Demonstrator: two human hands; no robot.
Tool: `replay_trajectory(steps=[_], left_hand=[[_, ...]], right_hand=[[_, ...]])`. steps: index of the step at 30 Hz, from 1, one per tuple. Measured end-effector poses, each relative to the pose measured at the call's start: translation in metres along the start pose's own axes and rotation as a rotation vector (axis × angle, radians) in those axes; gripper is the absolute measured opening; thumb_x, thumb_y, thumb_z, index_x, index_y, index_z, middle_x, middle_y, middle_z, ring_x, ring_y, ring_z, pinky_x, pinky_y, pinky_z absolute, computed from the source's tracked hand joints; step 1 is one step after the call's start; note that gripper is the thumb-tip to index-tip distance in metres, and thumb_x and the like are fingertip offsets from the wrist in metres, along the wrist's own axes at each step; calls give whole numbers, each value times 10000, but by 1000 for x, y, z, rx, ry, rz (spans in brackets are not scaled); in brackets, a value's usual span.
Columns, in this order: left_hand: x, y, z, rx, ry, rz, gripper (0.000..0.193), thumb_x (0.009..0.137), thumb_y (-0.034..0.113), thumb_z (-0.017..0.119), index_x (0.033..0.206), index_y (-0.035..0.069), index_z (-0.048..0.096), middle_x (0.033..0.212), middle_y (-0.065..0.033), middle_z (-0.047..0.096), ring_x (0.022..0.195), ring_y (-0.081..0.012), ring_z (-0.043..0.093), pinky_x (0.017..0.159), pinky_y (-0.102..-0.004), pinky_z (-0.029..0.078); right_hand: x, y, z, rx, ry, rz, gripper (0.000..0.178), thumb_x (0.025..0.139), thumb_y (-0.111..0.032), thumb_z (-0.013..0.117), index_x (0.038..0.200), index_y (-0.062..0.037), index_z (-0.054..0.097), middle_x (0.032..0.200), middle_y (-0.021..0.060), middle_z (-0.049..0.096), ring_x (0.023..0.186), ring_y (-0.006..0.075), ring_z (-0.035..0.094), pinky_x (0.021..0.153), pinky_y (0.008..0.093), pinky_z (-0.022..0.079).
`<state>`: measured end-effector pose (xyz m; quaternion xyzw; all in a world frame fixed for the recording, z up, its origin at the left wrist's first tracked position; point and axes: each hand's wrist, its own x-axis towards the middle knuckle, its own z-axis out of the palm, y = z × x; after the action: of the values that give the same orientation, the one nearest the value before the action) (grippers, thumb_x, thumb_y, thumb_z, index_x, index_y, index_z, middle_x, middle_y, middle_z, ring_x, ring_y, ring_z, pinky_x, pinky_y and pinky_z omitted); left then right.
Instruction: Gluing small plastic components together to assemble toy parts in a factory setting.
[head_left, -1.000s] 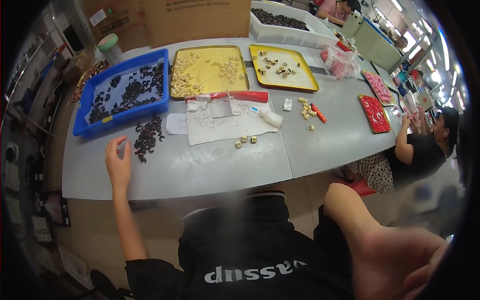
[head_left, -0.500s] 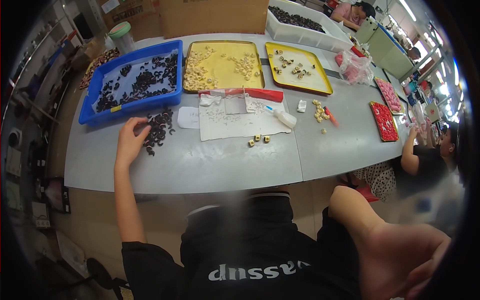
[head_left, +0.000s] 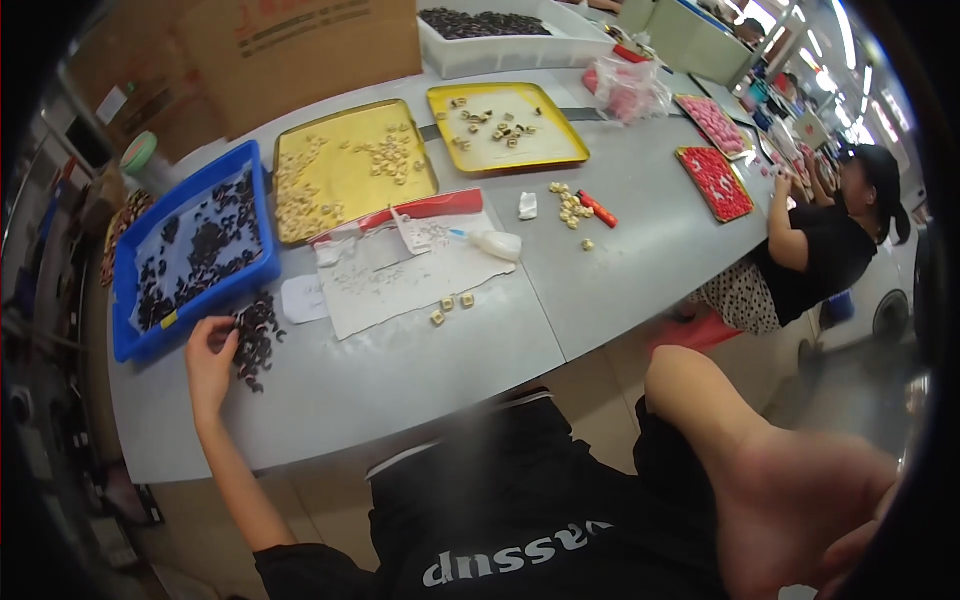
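My left hand point(head_left: 212, 358) is at the left of the table, its fingers curved and apart at the edge of a loose pile of small dark curved pieces point(head_left: 258, 345). Nothing shows in its grasp. Just behind it stands a blue tray point(head_left: 268, 215) with more dark pieces on a pale lining. My right hand point(head_left: 800, 500) is raised large and close at the lower right, off the table, palm showing. Its fingers bend at the picture's dark rim and are partly hidden, so what they touch cannot be made out.
A white sheet point(head_left: 400, 300) bears tiny bits and a squeeze bottle point(head_left: 495, 245); several small cubes point(head_left: 447, 303) lie before it. Behind are two yellow trays point(head_left: 330, 130) point(head_left: 575, 145), a white bin point(head_left: 480, 60) and a cardboard box point(head_left: 310, 70). A co-worker point(head_left: 825, 230) sits at right.
The whole view has swung and tilted to the right, shifting the table leftward and downward in the picture. My left hand remains by the dark pile; my right hand stays raised close by.
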<state>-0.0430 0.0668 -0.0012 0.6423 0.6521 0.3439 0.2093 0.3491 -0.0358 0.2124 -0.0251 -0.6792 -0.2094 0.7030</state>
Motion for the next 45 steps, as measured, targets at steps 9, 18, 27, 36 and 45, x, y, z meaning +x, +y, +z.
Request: replay_trajectory(steps=[9,18,27,36,45], left_hand=[[14,-3,-2,-101,-25,-70,108,725,-25,606,833,-33,595,842,-61,566,726,-138,576,672,-233,454],[7,25,5,3,-18,-103,95,715,-46,614,804,-42,581,806,-80,541,671,-166,574,629,-246,465],[4,21,6,-34,66,-156,83,730,-23,615,801,-40,575,805,-55,563,675,-110,556,632,-220,448],[3,20,1,84,82,-137,212,742,-37,571,952,-10,563,889,-65,558,836,-137,538,667,-243,460],[6,20,11,131,116,-177,155,716,3,643,845,-32,565,830,-73,569,719,-141,574,653,-242,471]], right_hand=[[-21,18,4,36,10,53,123,826,-103,503,728,-45,460,686,27,450,683,114,471,572,205,380],[-167,86,8,55,-932,774,360,669,-36,628,1004,-25,495,921,147,515,808,273,514,703,335,419],[-209,100,-7,-164,-1237,1073,403,693,-70,645,1058,-25,482,1120,144,472,1073,307,437,919,359,349],[-229,103,-12,-134,-1148,1155,360,700,-22,623,1036,-3,494,1037,133,514,988,284,499,882,322,377],[-237,103,-17,-115,-1024,1176,324,694,9,617,1003,8,518,956,118,546,896,244,541,819,294,409]])
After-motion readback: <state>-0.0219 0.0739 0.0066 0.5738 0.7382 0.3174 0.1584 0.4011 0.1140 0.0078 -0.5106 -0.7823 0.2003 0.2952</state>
